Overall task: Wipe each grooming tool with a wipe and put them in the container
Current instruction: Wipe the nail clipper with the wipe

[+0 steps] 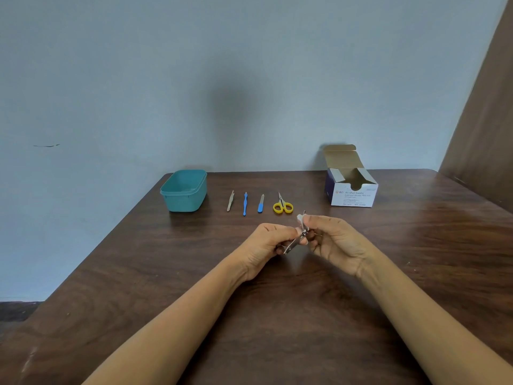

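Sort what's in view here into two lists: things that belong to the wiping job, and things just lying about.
Job: nail clipper in left hand, wipe in right hand, tweezers, blue tool, nail file, yellow scissors, teal container, swab box.
Not part of it: table, wall, brown panel.

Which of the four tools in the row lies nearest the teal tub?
The tan tweezers at the row's left end; the others have blue or yellow handles.

Head camera looks forward and down over the table (277,315).
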